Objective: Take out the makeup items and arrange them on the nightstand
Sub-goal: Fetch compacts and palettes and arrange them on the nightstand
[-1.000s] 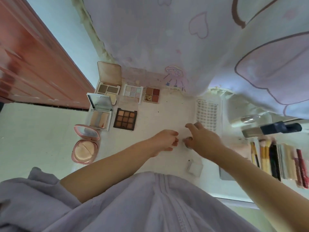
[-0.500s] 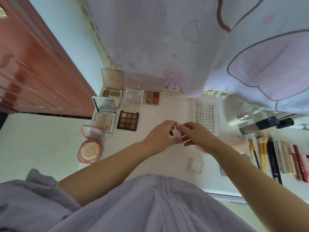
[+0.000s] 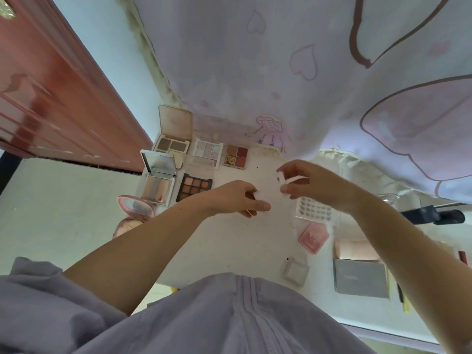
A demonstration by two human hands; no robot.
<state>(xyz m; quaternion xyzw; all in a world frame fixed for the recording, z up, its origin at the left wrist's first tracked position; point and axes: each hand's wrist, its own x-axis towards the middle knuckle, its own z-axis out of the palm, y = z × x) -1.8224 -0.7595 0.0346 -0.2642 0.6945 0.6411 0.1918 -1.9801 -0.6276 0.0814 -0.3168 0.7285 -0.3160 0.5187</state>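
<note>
Our left hand [image 3: 238, 199] pinches one small white piece [image 3: 261, 195] and our right hand [image 3: 313, 183] pinches another small white piece [image 3: 281, 180], both held apart above the middle of the table [image 3: 240, 246]; what the pieces are we cannot tell. At 10 o'clock from the hands lie the open palettes: a dark nine-pan palette [image 3: 194, 186], a pastel palette [image 3: 207, 152] and a red-brown quad [image 3: 236, 155]. At 4 o'clock we see a pink compact [image 3: 313, 237] and a lash tray [image 3: 315, 209].
</note>
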